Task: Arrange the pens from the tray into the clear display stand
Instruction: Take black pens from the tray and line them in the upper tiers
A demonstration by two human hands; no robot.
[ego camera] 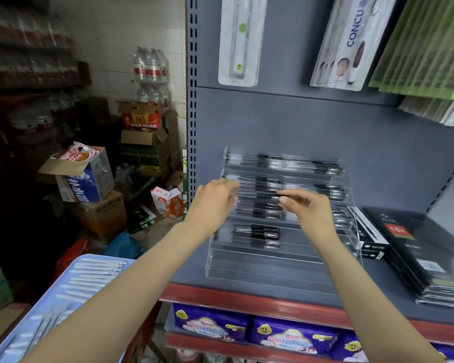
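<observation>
A clear stepped display stand (268, 260) stands on the grey shelf, with several dark pens lying across its upper tiers. Both hands reach to its middle tiers. My left hand (215, 199) has its fingers curled at the left ends of the pens there; motion blur hides what it holds. My right hand (306, 206) pinches the end of a dark pen (262, 196) that lies across a middle tier. A light blue tray (32, 328) at the lower left holds several white pens (95, 273).
Black boxed goods (414, 247) lie stacked on the shelf right of the stand. Packaged items hang on the back panel above. Purple packs fill the shelf below. Cardboard boxes and water bottles crowd the floor at the left.
</observation>
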